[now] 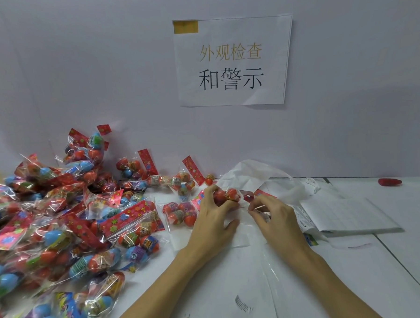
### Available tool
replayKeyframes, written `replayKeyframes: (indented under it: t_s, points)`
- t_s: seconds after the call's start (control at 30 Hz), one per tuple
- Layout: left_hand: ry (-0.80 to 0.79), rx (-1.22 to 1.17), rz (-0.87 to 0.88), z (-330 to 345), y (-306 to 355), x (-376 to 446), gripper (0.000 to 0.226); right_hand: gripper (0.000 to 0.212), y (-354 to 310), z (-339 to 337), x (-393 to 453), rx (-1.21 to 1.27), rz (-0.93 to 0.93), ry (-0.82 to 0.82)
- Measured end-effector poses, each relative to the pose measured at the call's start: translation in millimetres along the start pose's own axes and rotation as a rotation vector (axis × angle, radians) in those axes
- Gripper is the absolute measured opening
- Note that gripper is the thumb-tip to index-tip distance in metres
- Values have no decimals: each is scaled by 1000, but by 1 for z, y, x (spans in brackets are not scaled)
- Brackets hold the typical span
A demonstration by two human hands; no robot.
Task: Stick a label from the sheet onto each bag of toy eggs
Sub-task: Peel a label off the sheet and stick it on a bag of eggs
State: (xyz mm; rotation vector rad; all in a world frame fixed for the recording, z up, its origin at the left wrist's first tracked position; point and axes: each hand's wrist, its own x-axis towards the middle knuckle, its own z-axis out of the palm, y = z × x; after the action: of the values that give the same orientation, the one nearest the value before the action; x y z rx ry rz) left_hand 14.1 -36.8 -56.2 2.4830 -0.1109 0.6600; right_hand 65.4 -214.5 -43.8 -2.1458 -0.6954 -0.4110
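Note:
My left hand grips a clear bag of red toy eggs at the table's middle, fingers curled over the eggs. My right hand is just to its right, its fingertips pinching at the bag's clear flap, with a small printed label partly hidden under the fingers. The label sheets lie flat to the right of my right hand. Another bag of red eggs lies just left of my left hand.
A big heap of bagged toy eggs with red flowered headers covers the table's left side. Crumpled white backing paper lies behind my hands by the wall. A red object lies far right. A paper sign hangs on the wall.

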Motion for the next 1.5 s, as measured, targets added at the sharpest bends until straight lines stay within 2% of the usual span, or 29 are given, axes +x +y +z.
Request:
replayKeyframes:
  t_s: [0.2,0.3,0.4,0.5,0.57,0.63,0.73,0.77,0.8,0.9,0.97,1.1,1.27,1.37,1.5]
  points:
    - [2,11,-43,-6,-1,2,37,10,-4,-13,1,14,-61,-103]
    - [52,-64,-82,-8,-2,5,27,13,-10,-19,2,144,-27,-33]
    - [160,-256,-142,-13,1,8,22,16,-13,-21,5,324,55,54]
    - [277,-416,-166,-21,1,12,35,12,-13,-22,7,599,216,112]
    - [324,-484,-173,-26,4,15,42,20,-12,-23,8,831,389,109]
    - [333,-649,-192,-31,9,17,62,25,-12,-25,9,1048,522,98]
    - [290,-983,-349,-34,12,20,101,20,-13,-28,12,1318,665,110]
    - [240,-1086,-415,-35,11,20,102,21,-14,-29,13,1380,698,109]
    - [170,-1176,-462,-36,11,21,92,22,-15,-31,13,1425,716,103]
    - [-43,-1367,-536,-39,17,21,39,23,-18,-35,13,1471,725,69]
    - [-82,-1423,-560,-38,20,19,24,22,-20,-37,12,1453,718,40]
    - [-39,-1396,-585,-33,25,18,39,22,-29,-39,11,1415,672,-62]
    - [-29,-1372,-565,-33,30,15,44,10,-36,-40,8,1573,647,-254]
    - [-9,-1337,-543,-36,33,14,52,11,-39,-39,6,1509,631,-275]
    - [13,-1272,-575,-36,35,13,54,36,-40,-38,6,1409,587,-250]
